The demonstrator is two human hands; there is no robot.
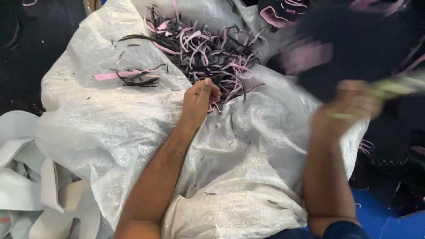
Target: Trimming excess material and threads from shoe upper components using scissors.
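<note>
Two hands over a white sack [110, 124]. Left hand [200, 99] clenched, resting beside the pink-and-black scraps [203, 48] piled on it. Right hand [354, 104] blurred, fingers grasping a dark piece [354, 48]. Risk: loose scraps could slide off the sloping sack.

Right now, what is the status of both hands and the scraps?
Left hand closed, resting on the white woven sack beside pink-and-black strip scraps. Right hand blurred, grips a yellow-green tool by black material.

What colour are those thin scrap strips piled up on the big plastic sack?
The scrap strips are pink and black, mixed together; the head view shows them.
</note>
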